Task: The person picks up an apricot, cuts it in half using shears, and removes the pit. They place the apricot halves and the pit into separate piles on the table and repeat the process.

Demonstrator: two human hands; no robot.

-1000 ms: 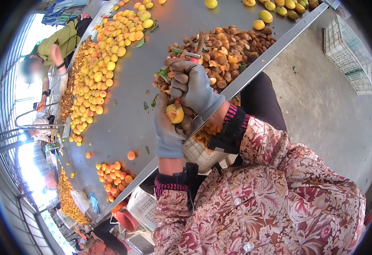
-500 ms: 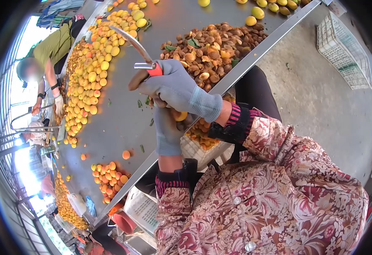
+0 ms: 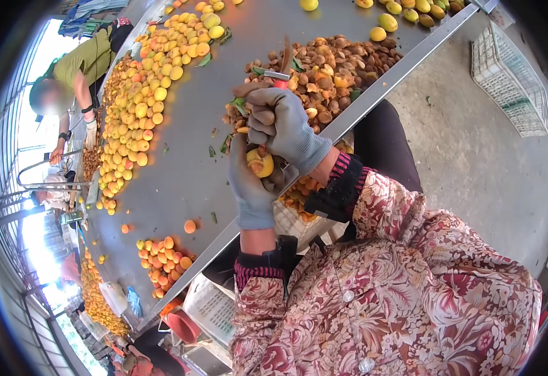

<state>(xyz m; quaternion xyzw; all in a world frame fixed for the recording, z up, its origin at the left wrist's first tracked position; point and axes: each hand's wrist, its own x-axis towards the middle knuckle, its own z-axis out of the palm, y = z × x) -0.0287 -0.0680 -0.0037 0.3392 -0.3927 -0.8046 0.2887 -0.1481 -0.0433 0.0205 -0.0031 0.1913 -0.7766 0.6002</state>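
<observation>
My right hand, in a grey glove, is closed around the red handle of a curved knife, whose brownish blade points away from me. Just below it, my left hand, gloved too, grips a yellow apricot with a brown stone showing at its top. The two hands touch or nearly touch over the table edge. Beyond them lies a heap of brown apricot stones with some pulp and leaves. Under the hands, orange apricot pieces sit in a white crate.
The metal table carries a long pile of apricots and a smaller heap near its edge. A white crate stands on the floor at right. Another person works across the table. A red bucket is below.
The knife has swung from pointing left to pointing up and away. My right hand has turned and shifted right, and the apricot in my left hand is now more visible.
</observation>
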